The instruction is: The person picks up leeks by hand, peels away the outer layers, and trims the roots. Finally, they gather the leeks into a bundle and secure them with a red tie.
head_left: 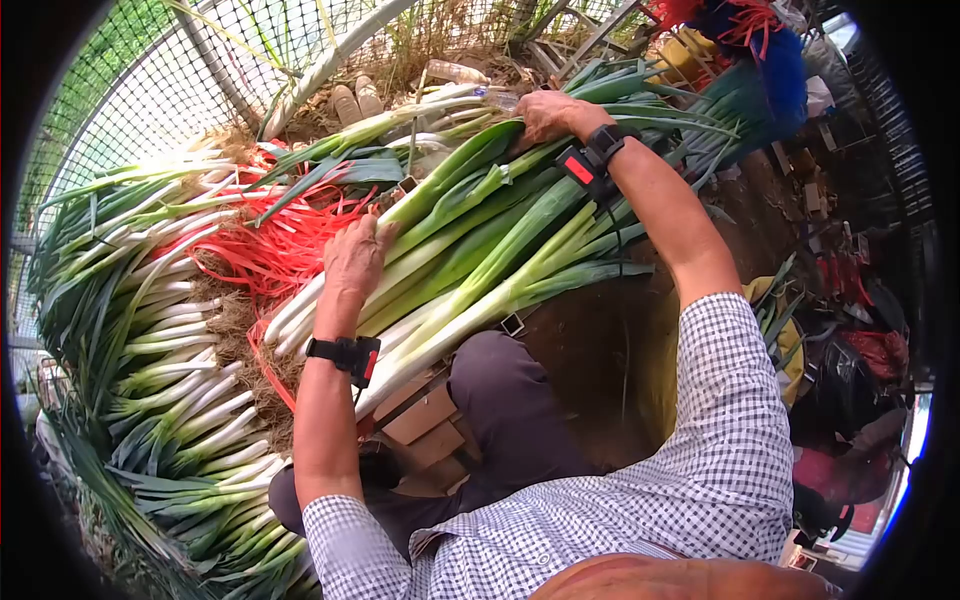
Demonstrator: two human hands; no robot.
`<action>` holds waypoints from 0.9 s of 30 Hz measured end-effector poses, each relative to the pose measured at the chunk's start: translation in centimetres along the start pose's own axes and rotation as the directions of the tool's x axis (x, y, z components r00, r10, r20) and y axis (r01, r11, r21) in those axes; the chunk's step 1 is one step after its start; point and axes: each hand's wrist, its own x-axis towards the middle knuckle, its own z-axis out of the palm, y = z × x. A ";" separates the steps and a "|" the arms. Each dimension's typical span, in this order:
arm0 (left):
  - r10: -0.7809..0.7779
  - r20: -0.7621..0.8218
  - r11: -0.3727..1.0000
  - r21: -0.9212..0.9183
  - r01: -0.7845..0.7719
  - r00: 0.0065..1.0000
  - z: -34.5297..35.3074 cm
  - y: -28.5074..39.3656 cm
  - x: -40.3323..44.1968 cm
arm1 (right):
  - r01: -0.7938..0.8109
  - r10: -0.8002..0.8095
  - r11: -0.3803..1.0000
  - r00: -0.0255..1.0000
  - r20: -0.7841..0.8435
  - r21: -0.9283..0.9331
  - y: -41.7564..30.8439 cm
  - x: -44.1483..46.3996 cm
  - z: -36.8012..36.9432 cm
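Note:
In front of my knees lies a thick bunch of leeks (455,250), white ends to the lower left and green leaves to the upper right. My left hand (354,262) is curled over the far side of the bunch, near the white stalks, its fingertips partly hidden behind a leek. Farther up, my right hand (552,117) grips the leeks at the far edge, where the leaves begin. Its fingers are bent, and some are hidden. Beside the left hand is a tangle of red plastic strips (290,235).
A long row of leeks (175,345) curves along the left, roots inward. More leeks (450,108) lie beyond the hands. Mesh netting (130,95) with a pipe frame (340,55) borders the back. Shoes (357,98) and a plastic bottle (457,72) sit there. Bags (850,380) crowd the right.

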 end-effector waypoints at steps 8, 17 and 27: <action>-0.084 0.150 0.992 -0.085 0.098 0.985 0.1 2.9 3.1 | -0.003 0.000 0.999 0.997 0.079 0.045 -1.3 -0.8 -3.5; -0.035 0.067 0.985 -0.167 0.046 0.997 1.3 2.4 2.9 | -0.371 0.283 0.800 0.926 -0.249 -0.471 4.7 -4.1 -6.7; -0.042 0.089 0.987 -0.153 0.055 0.995 1.5 2.2 3.1 | 0.102 -0.173 0.984 0.768 -0.617 -0.148 0.3 -0.1 1.8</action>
